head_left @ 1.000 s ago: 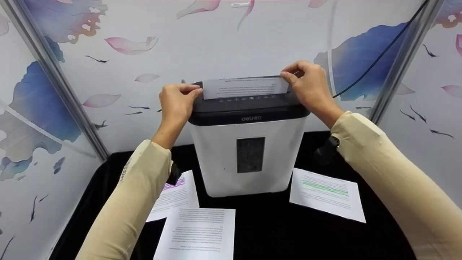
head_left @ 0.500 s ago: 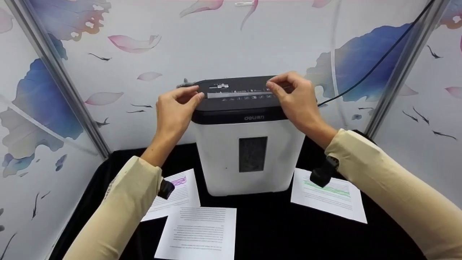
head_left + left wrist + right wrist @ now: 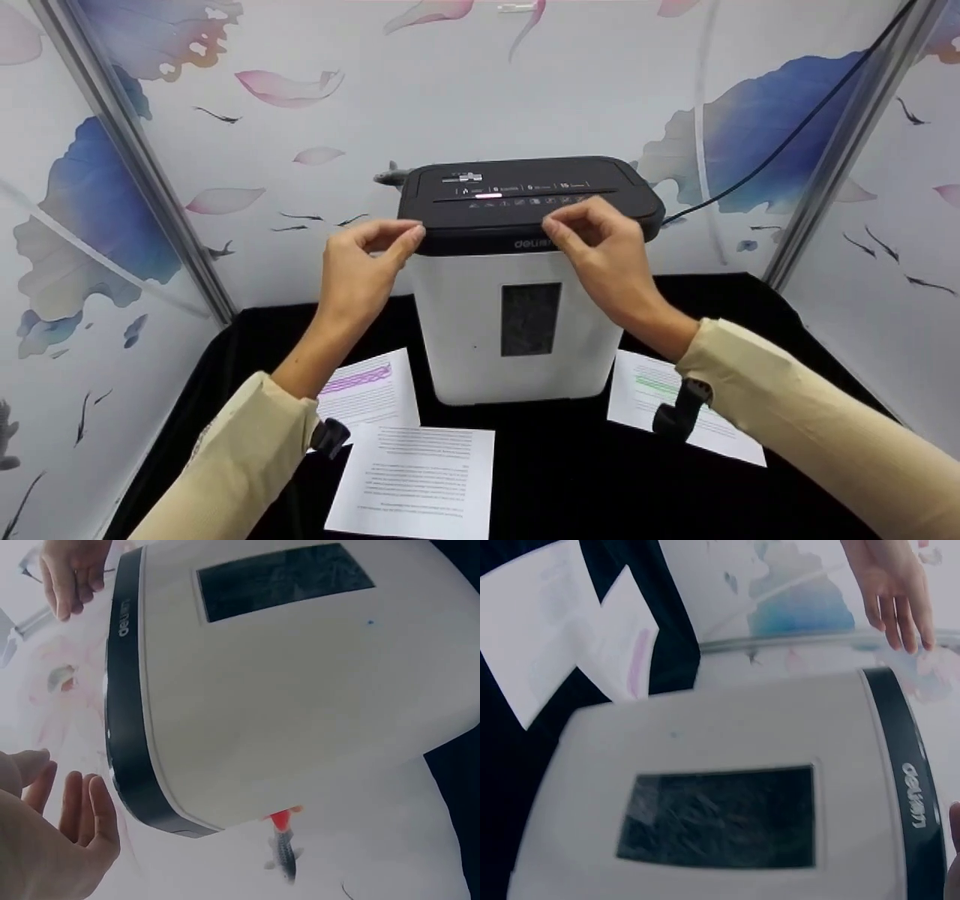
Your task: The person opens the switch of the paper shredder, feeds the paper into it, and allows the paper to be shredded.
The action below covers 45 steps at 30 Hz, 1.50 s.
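A white paper shredder with a black lid stands upright on the black cloth. A short pale pinkish bar shows by the lid's slot; light or paper, I cannot tell. My left hand is at the lid's front left corner, thumb and forefinger loosely bent with nothing between them. My right hand is in front of the lid's right half, partly covering the brand name, and holds nothing. In the left wrist view, the left hand has its fingers apart, beside the lid.
A sheet with purple marking lies left of the shredder, overlapped by a plain printed sheet. To the right lies a green-marked sheet, partly behind the wrist camera. A black cable runs up behind, and patterned panels enclose the table.
The printed sheet has sunk down into the shredder's slot and is no longer seen standing above the lid. Both hands have let go of it and come down toward the lid's front edge.
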Available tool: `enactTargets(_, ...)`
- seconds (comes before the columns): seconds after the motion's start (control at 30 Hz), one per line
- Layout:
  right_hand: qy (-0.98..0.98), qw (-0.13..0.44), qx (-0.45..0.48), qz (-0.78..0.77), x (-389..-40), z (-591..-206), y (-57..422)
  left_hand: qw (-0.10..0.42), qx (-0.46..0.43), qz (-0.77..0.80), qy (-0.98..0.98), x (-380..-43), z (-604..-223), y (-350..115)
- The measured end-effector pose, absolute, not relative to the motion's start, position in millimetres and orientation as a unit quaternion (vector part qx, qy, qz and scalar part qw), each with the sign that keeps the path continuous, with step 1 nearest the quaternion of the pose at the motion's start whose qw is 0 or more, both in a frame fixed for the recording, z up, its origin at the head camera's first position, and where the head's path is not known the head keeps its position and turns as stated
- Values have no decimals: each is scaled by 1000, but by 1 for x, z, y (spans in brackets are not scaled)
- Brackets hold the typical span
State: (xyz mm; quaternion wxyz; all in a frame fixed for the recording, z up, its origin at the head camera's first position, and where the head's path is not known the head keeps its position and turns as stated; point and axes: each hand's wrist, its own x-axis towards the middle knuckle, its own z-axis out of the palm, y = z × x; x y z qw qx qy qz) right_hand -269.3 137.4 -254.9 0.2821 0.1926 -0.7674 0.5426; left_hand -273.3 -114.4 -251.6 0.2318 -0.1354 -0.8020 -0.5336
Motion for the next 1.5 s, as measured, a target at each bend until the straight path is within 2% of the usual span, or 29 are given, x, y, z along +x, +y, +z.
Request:
enactTargets(0.2, -760, 249, 186, 571, -273, -286, 133, 205, -125, -530, -813, -259, -271, -119)
enactTargets(0.47, -742, 183, 172, 621, -252, -310, 117, 188, -75, -520, -830, -238, -292, -126)
enactTargets(0.67, -729, 134, 167, 650, -249, -344, 115, 157, -67, -531, -830, -229, -310, -130)
enactTargets(1.03, -761, 83, 180, 617, -245, -395, 113, 131, -52, -588, -796, -221, -359, -140)
enactTargets(1.5, -775, -8, 153, 613, -238, -439, 111, 89, -33, -508, -856, -205, -420, -145)
